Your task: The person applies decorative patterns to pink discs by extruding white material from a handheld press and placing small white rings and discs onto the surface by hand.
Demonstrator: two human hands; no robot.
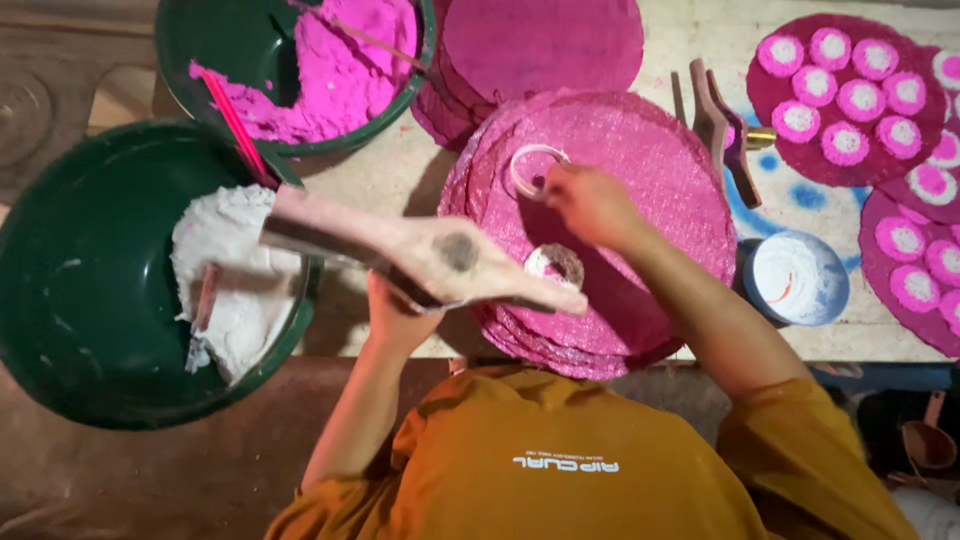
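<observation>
**Two hands at a stack of pink discs**

Head view: the person, in a mustard-yellow shirt (560, 470), appears upside down in the frame, so their own left and right hands cannot be told apart with certainty. The left hand (398, 312), as it seems, is closed around a flat, pale wooden paddle (420, 255) dusted with pink, held level across the edge of the white-paste bowl (90, 290). The right hand (590, 205) pinches a thin white ring mould (535, 165) between fingertips, resting it on the top of the stack of pink discs (650, 150). A small white-and-pink round (555, 265) lies on the same disc, near the paddle's tip. Beside the stack stand a green bowl of pink paste (300, 60), a small bowl of white powder (797, 278) and discs carrying finished rounds (850, 95) on the surface (400, 170).
</observation>
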